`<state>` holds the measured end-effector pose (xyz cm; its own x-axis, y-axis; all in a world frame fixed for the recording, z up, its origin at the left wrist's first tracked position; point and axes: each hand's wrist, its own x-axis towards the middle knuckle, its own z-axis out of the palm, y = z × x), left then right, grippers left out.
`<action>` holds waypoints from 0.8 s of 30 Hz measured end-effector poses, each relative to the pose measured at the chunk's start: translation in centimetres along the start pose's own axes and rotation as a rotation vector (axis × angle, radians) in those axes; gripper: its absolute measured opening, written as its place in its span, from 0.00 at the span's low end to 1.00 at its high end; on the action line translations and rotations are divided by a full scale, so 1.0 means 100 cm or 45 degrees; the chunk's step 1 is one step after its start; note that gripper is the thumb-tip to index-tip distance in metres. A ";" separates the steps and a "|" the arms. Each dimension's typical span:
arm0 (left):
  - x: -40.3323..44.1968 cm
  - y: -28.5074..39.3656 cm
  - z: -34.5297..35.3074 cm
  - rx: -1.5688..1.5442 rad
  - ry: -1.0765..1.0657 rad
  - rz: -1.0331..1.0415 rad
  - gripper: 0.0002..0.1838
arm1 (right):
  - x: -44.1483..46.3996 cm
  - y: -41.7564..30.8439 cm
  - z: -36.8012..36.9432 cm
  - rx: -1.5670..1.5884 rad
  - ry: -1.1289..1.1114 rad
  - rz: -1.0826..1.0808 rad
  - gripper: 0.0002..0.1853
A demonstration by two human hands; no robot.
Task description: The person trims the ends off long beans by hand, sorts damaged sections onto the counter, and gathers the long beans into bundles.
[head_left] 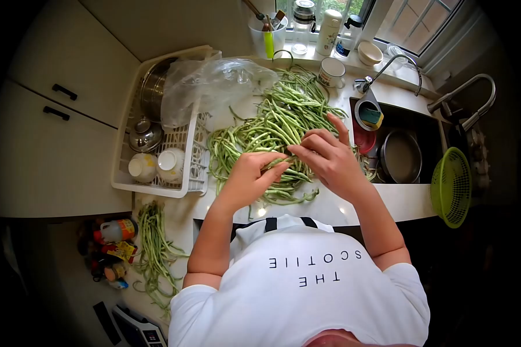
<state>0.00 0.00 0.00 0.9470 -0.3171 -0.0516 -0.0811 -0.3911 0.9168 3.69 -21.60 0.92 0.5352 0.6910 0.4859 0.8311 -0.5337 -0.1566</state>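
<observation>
Left hand (253,178) and right hand (331,161), narrowed over heaped green beans (278,122), grasp unclear; light, close-set pinches should control such slender beans best.

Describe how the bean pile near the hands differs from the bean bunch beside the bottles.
The pile is far larger than the bunch. The pile spreads wide and tangled; the bunch lies long and narrow. The left hand and right hand are at the pile, neither at the bunch. Both are long, green beans.
</observation>
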 end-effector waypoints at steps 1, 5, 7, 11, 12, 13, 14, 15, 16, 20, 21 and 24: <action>0.000 -0.001 -0.001 -0.011 0.038 0.032 0.11 | 0.000 0.002 0.000 0.007 0.001 0.015 0.17; -0.002 -0.006 0.012 0.159 0.114 0.207 0.10 | -0.010 -0.007 0.002 0.118 -0.125 0.114 0.16; 0.004 -0.007 0.009 0.184 0.124 0.217 0.10 | -0.008 -0.002 0.011 0.158 -0.122 0.099 0.13; 0.005 -0.010 0.012 0.141 0.125 0.172 0.09 | -0.012 0.003 0.017 0.178 -0.075 0.127 0.09; 0.005 -0.009 0.012 0.140 0.122 0.171 0.09 | -0.014 0.004 0.017 0.167 -0.036 0.149 0.08; 0.006 -0.008 0.011 0.106 0.093 0.135 0.09 | -0.014 0.004 0.019 0.165 -0.037 0.152 0.08; 0.006 -0.008 0.011 0.073 0.062 0.100 0.08 | -0.015 0.003 0.022 0.212 0.018 0.193 0.07; 0.007 -0.007 0.013 0.072 0.058 0.101 0.08 | -0.016 0.002 0.025 0.259 0.073 0.236 0.07; 0.007 -0.006 0.018 0.019 0.099 0.089 0.09 | -0.019 0.001 0.029 0.258 0.072 0.241 0.07; 0.008 -0.010 0.021 0.019 0.007 0.155 0.09 | -0.033 0.019 0.038 0.624 0.321 0.781 0.04; 0.008 -0.012 0.020 0.017 0.006 0.159 0.09 | -0.039 0.031 0.036 0.829 0.466 1.100 0.07; 0.004 -0.020 0.016 -0.195 -0.001 0.093 0.10 | -0.070 0.069 0.014 0.292 0.400 1.082 0.10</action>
<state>0.07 -0.73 -2.45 0.9400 -0.3407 0.0174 -0.1014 -0.2303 0.9678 5.93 -29.40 -4.77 0.9396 -0.0687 0.3354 0.2068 -0.6668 -0.7160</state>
